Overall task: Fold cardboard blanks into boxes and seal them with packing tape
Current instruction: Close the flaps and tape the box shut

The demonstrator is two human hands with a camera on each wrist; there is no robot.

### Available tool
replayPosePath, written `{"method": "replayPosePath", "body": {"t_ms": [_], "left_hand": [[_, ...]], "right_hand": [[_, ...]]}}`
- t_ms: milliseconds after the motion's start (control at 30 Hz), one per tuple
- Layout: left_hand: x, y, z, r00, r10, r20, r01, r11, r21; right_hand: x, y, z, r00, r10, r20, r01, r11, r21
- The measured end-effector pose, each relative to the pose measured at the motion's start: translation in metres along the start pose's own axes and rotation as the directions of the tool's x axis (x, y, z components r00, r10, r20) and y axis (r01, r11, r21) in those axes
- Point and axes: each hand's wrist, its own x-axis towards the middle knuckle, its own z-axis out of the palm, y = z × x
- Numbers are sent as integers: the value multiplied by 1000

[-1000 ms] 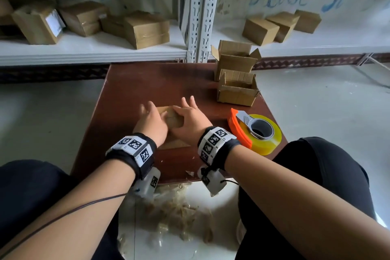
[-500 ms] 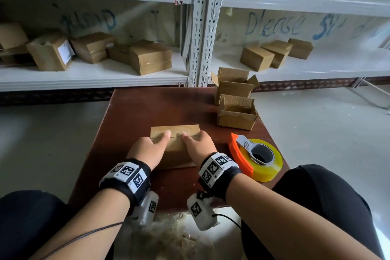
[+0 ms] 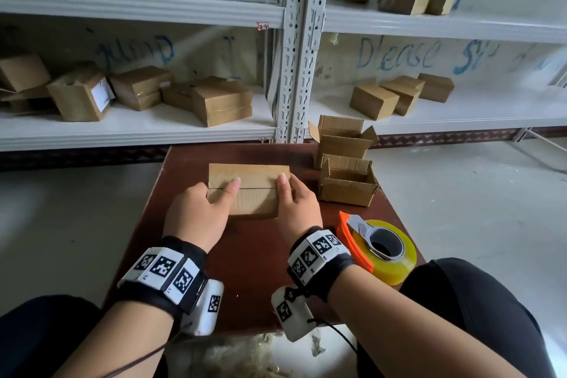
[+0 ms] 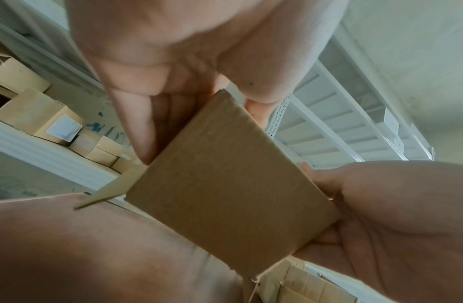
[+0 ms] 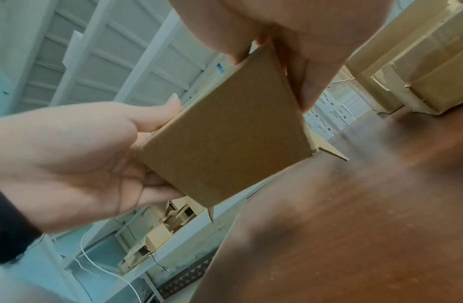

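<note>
A small brown cardboard box [image 3: 250, 190] is held between both hands, just above the dark red table [image 3: 245, 285]. Its top flaps are closed, with a seam running along the middle. My left hand [image 3: 211, 202] grips the left end with the thumb on top. My right hand [image 3: 294, 199] grips the right end the same way. The left wrist view shows the box's plain side [image 4: 225, 184] with a loose flap edge sticking out at the lower left. In the right wrist view the box [image 5: 225, 133] sits between my right hand [image 5: 302, 51] and my left hand [image 5: 74, 155].
An orange tape dispenser with a yellowish roll [image 3: 380, 250] lies on the table's right front corner. Two open-topped boxes [image 3: 346, 190] [image 3: 342, 138] stand at the back right. White shelves [image 3: 138, 129] behind the table hold several closed boxes. Scrap tape litters the floor by my knees.
The box lay low on the table under my hands. Both hands moved out to its ends and brought it up and away from me; the camera tilted up.
</note>
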Motion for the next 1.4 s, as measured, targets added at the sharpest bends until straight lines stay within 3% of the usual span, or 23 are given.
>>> {"method": "replayPosePath", "body": {"t_ms": [167, 400, 567, 833, 967, 1133, 1233, 1400], "left_hand": [[2, 10, -4, 998, 3, -66, -11, 994, -112], [5, 26, -10, 995, -18, -101, 2, 987, -158], [8, 30, -19, 987, -122, -106, 94, 966, -239], [26, 13, -26, 974, -193, -122, 107, 858, -502], [33, 3, -34, 913, -330, -241, 103, 756, -647], [42, -7, -33, 873, -478, -96, 272, 642, -717], [38, 2, -27, 892, -438, -114, 246, 681, -690], [30, 9, -16, 967, -231, -108, 116, 775, -621]], "right_hand": [[4, -13, 0, 998, -59, -6, 59, 990, 130], [0, -18, -1, 988, -149, 29, 142, 976, 165], [5, -20, -4, 992, -127, -11, 127, 983, 134], [9, -26, -19, 986, -165, 17, 160, 972, 173], [2, -31, -13, 964, -231, 134, 184, 937, 297], [-6, -41, -12, 944, -301, 135, 231, 895, 383], [-9, -46, -13, 950, -295, 107, 218, 865, 452], [-4, -50, -22, 968, -247, 52, 188, 841, 508]]}}
